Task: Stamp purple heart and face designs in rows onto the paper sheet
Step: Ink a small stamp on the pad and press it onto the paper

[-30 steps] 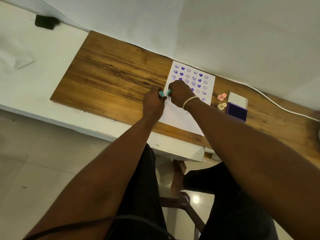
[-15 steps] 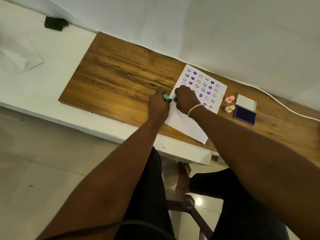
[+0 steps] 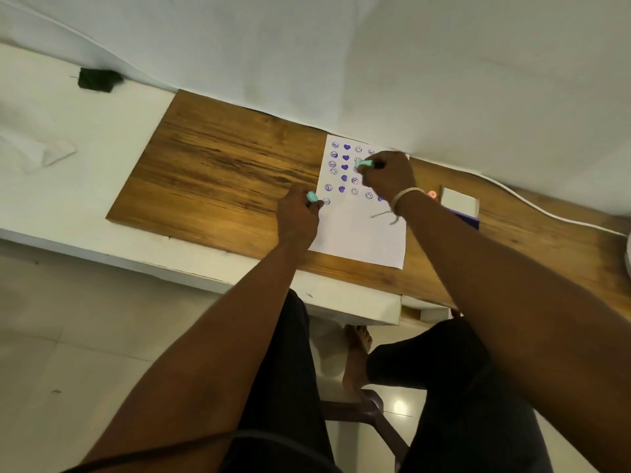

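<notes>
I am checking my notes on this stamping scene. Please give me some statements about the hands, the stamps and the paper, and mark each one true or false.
1. Each hand holds a teal stamp. True: left hand holds one teal stamp, right hand another.
2. The paper sheet is fully stamped. False: its near part is blank.
3. The ink pad lies left of the sheet. False: it lies to the right.
4. The right wrist wears a bracelet. True.
5. The sheet lies on a wooden board. True.

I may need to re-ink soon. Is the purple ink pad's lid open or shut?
Open: the ink pad shows its bare purple face, with the white lid flipped back behind it; the right arm partly covers it.
</notes>
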The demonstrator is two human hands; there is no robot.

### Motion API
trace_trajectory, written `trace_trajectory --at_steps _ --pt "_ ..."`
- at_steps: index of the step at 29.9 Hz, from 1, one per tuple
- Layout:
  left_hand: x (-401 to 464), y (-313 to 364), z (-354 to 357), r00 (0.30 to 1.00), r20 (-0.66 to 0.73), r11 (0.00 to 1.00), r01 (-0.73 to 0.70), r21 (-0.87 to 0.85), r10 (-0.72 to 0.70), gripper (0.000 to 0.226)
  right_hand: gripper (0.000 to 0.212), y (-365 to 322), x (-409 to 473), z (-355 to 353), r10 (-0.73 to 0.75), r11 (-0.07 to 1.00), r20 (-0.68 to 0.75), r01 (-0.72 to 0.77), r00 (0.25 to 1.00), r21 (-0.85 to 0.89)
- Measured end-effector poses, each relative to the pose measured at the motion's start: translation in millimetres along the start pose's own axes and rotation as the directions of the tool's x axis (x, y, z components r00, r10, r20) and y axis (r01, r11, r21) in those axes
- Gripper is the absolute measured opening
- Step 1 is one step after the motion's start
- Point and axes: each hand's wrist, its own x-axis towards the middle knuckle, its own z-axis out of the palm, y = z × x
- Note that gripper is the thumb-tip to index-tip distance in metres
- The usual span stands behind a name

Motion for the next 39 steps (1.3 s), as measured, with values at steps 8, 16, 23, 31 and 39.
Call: trace_trajectory --at_steps 8,16,23,31,39 --pt "-22.8 19.9 0.3 0.992 0.119 0.995 -0.036 -0.096 0.048 0.033 0.004 15.3 -24.4 -63.0 0.276 0.654 0.28 -0.393 0.919 0.646" --pt "-40.8 74.8 26.7 0.93 0.263 0.965 -0.228 -0.134 0.256 0.033 0.01 14.7 -57.5 -78.4 0.094 0.821 0.354 -0.274 0.931 0.502" --pt "-45.6 95.5 39.2 0.916 0.306 0.965 -0.229 -0.131 0.259 0.037 0.015 25.4 -62.3 -105.3 0.058 0.921 0.31 -0.171 0.949 0.351" --pt "-47.0 103.4 56.5 0.889 0.37 0.962 -0.26 -0.077 0.27 0.037 0.023 42.2 -66.5 -119.0 -0.05 0.958 0.292 -0.037 0.955 0.285" --pt "-47.8 109.8 79.8 0.864 0.389 0.946 -0.311 -0.089 0.321 0.032 0.023 54.0 -60.9 -136.4 0.017 0.947 0.301 -0.112 0.953 0.302"
